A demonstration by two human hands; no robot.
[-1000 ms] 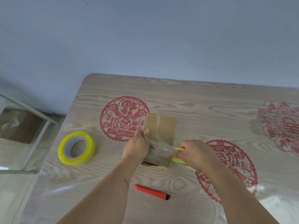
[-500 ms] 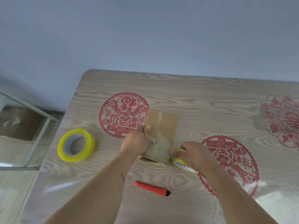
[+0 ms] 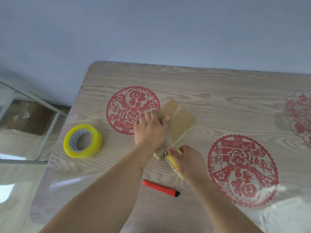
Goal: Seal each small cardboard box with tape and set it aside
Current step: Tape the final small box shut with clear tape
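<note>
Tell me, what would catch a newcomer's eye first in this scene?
Probably the two hands at the middle of the wooden table: the left hand presses down on a small cardboard box, while the right hand grips a yellow tape roll at the box's near end. Next come the red paper-cut decorations under the clear table cover, a bigger yellow tape roll lying to the left, and a red utility knife nearer the person.

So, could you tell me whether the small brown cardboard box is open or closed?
Closed: the small brown cardboard box has its top flat, with tape across it.
</note>
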